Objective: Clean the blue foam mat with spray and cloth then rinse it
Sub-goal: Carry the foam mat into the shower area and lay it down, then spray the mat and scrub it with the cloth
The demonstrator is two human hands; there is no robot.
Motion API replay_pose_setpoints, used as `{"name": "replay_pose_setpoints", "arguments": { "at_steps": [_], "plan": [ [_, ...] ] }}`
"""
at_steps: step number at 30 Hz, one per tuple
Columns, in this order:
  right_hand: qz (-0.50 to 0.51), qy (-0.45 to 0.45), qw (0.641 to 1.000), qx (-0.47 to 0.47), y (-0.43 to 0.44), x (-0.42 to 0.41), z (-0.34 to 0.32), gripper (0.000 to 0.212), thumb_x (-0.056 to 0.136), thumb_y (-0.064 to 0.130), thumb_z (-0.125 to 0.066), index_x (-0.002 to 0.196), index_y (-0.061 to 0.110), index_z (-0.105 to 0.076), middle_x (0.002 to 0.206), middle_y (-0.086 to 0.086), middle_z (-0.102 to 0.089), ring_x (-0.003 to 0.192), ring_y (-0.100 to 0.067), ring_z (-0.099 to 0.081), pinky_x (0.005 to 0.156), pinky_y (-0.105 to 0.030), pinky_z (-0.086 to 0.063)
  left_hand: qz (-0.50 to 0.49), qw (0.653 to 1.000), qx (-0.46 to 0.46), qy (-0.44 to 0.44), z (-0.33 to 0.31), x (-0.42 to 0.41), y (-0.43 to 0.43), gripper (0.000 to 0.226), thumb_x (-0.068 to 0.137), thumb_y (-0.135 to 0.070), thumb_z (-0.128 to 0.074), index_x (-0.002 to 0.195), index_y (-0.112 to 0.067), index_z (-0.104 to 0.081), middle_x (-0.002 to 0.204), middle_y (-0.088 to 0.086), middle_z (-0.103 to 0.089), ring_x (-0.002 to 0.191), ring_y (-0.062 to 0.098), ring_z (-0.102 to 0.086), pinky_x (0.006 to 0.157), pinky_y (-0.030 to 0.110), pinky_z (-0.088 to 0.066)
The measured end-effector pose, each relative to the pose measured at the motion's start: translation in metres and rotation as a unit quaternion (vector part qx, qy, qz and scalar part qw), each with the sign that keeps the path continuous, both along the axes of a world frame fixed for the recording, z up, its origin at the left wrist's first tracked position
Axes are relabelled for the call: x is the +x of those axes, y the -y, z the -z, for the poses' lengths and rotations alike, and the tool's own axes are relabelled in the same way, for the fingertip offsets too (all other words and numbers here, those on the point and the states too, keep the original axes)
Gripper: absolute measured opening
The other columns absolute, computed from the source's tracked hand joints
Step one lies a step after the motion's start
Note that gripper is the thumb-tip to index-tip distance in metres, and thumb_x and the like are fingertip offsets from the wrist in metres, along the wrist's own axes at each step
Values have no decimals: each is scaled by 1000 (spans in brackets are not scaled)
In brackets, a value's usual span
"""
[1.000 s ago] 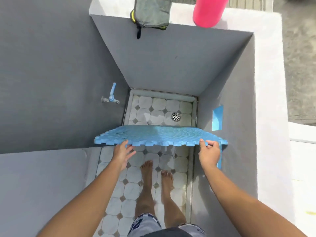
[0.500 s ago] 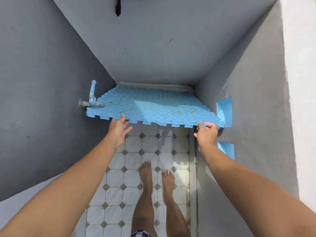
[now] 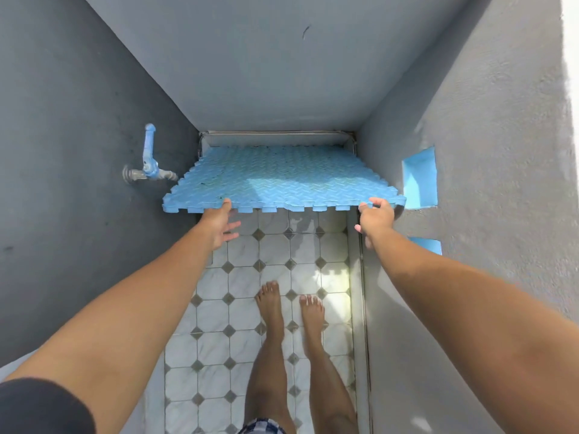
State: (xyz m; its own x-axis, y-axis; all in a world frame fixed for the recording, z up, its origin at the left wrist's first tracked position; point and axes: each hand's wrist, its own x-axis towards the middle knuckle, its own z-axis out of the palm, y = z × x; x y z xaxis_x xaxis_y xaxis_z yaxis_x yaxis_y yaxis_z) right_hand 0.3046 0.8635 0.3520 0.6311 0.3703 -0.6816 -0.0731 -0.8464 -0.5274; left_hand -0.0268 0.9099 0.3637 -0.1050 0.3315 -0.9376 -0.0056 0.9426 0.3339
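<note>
The blue foam mat [image 3: 282,180] hangs nearly flat above the tiled floor [image 3: 275,255], its left edge near the tap [image 3: 148,170]. The right grip [image 3: 374,219] pinches the mat's near right corner. The left grip [image 3: 219,225] touches the near edge, fingers spread underneath.

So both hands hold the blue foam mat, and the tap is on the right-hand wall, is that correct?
Not quite: the head view shows the tap on the left-hand wall. The left hand and the right hand do hold the blue foam mat.
</note>
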Motion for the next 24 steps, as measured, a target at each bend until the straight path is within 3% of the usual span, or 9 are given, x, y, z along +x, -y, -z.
{"name": "replay_pose_setpoints", "arguments": {
  "at_steps": [3, 5, 8, 11, 14, 15, 18, 21, 24],
  "plan": [
    [-51, -3, 998, -45, 19, -1, -3, 55, 99, 16, -62, 151, 18, -44, 132, -3, -58, 105, -26, -63, 100, -47, -56, 101, 993, -34, -55, -5, -1, 22, 64, 103, -54, -40, 152, -12, -37, 153, 6, -47, 118, 21, -61, 103, 49, -51],
    [-68, -14, 996, -65, 30, -7, -13, 62, 98, 14, -62, 155, 18, -39, 117, -8, -59, 85, -26, -62, 94, -48, -58, 140, 985, -51, -86, -15, 0, 35, 68, 101, -58, -41, 150, -12, -40, 149, 5, -50, 115, 22, -60, 99, 45, -52],
    [-130, -5, 990, -60, 43, -14, -28, 71, 87, 19, -67, 153, 18, -41, 119, -6, -57, 89, -29, -64, 98, -50, -55, 169, 978, -28, -119, -38, 9, 49, 78, 97, -59, -49, 153, -7, -32, 145, 10, -49, 119, 29, -60, 96, 46, -54],
    [-143, -20, 989, -31, 46, -18, -56, 60, 94, 10, -65, 149, 17, -44, 123, -5, -51, 98, -24, -57, 99, -51, -54, 163, 981, 50, -93, -73, 23, 52, 76, 97, -53, -55, 155, -14, -26, 116, 3, -57, 101, 26, -61, 96, 51, -53],
    [-148, -34, 988, 10, 34, -24, -111, 49, 97, 13, -64, 143, 20, -49, 125, -6, -55, 100, -23, -58, 92, -50, -57, 174, 971, 145, -78, -122, 34, 36, 67, 96, -49, -60, 149, -17, -34, 131, 5, -62, 113, 24, -62, 102, 51, -50],
    [-156, -31, 987, 33, 26, -25, -130, 44, 97, 13, -65, 140, 19, -52, 126, -8, -57, 98, -25, -60, 84, -46, -59, 182, 964, 179, -76, -142, 37, 25, 63, 97, -47, -59, 147, -18, -36, 135, 4, -61, 112, 22, -62, 100, 46, -51],
    [-161, -8, 981, 104, -10, -23, -190, 34, 96, 15, -67, 129, 17, -59, 119, -10, -63, 88, -21, -63, 63, -36, -59, 189, 936, 277, -104, -209, 44, -16, 48, 99, -35, -59, 141, -17, -44, 124, 1, -66, 87, 11, -61, 71, 21, -46],
    [-154, -4, 973, 171, -55, -23, -253, 26, 94, 16, -70, 119, 18, -63, 112, -9, -66, 79, -14, -62, 75, -47, -62, 185, 905, 368, -111, -270, 48, -64, 41, 99, -30, -60, 135, -15, -48, 113, -3, -65, 95, 14, -59, 66, 14, -39],
    [-156, 0, 960, 234, -104, -24, -308, 26, 92, 19, -73, 116, 17, -64, 106, -5, -66, 80, -13, -62, 80, -46, -60, 188, 880, 420, -114, -315, 55, -115, 41, 98, -31, -61, 134, -15, -49, 114, 1, -64, 94, 16, -61, 73, 25, -45]
  ]
}}
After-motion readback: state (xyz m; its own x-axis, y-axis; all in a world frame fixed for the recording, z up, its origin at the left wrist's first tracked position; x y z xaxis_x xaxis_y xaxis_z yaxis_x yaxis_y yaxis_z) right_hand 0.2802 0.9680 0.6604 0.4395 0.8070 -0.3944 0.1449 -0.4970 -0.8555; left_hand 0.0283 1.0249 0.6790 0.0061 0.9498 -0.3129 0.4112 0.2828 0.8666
